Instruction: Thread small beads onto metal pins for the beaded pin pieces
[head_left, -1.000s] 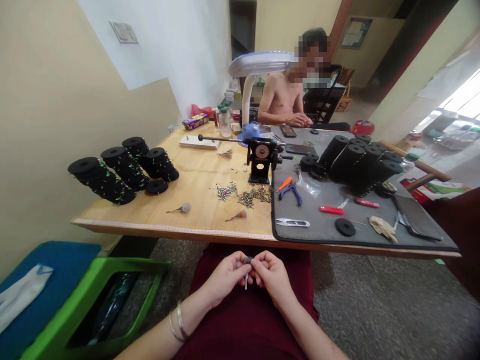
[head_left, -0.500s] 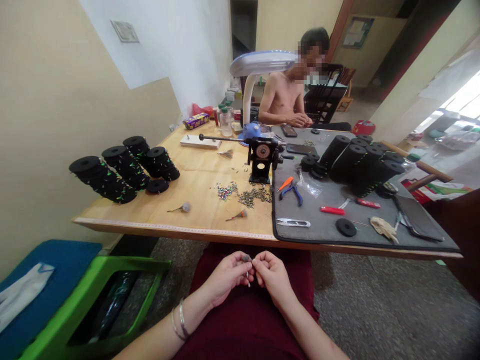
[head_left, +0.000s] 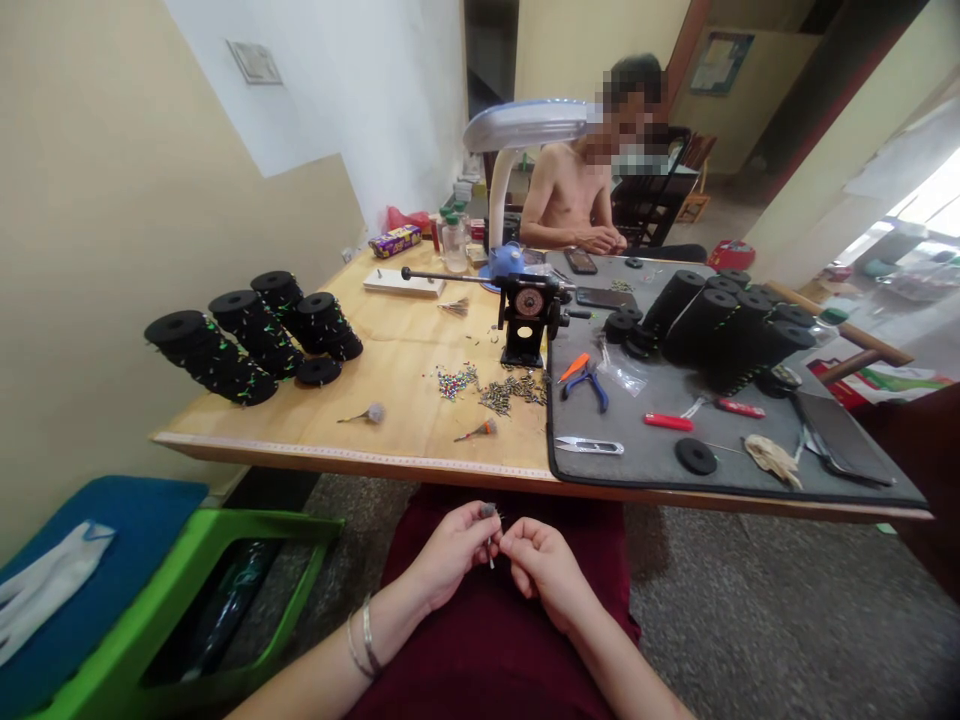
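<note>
Over my lap, just in front of the table edge, my left hand (head_left: pixel 456 548) is closed around a small bundle of thin strands with a grey head (head_left: pixel 489 510). A pale thin end of it sticks out below the fingers. Close beside it, my right hand (head_left: pixel 546 560) is closed in a pinch at the bundle's side; whatever lies between its fingertips is too small to make out. On the table ahead lie two similar bundles, one with a grey tuft (head_left: pixel 373 413) and one with an orange band (head_left: pixel 486 428).
Small coloured beads (head_left: pixel 456 382) and metal bits (head_left: pixel 506 393) lie before a black hand-cranked winder (head_left: pixel 525 320). Black foam spools stand in stacks at left (head_left: pixel 225 350) and right (head_left: pixel 697 320). Pliers (head_left: pixel 596 388) and thread snips (head_left: pixel 589 446) rest on the grey mat (head_left: pixel 615 465). Another person (head_left: pixel 566 195) sits opposite.
My right hand has drawn slightly away from the left and turned a little. The bundle in my left hand stands more upright, and the camera view has shifted slightly.
</note>
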